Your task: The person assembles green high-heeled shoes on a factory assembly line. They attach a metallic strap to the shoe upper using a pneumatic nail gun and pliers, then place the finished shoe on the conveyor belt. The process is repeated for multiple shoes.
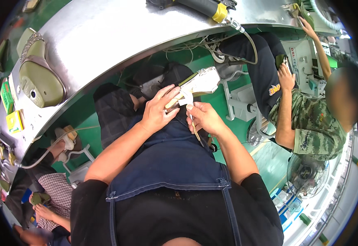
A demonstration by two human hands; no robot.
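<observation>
Above my lap, my left hand (pixel 159 110) grips an olive-green part (pixel 195 78) whose far end is covered in crinkled silver foil (pixel 206 80). Its fingers wrap over the near end and hide much of it. A white strip (pixel 186 97) lies on the part near my left fingertips. My right hand (pixel 207 118) is closed just to the right, its thumb and forefinger pinched at the lower end of that strip. A slender tan-and-dark tool (pixel 196 132) also sits in the right hand, pointing down toward my apron; its kind is unclear.
A curved metal table (pixel 101 33) runs ahead, bearing a black power tool (pixel 199 7) with a hose, a moulded olive shell (pixel 41 84) and a yellow box (pixel 14 121). A co-worker (pixel 310 119) sits at right, before a fan (pixel 307 172). Another person's hand (pixel 43 212) is at lower left.
</observation>
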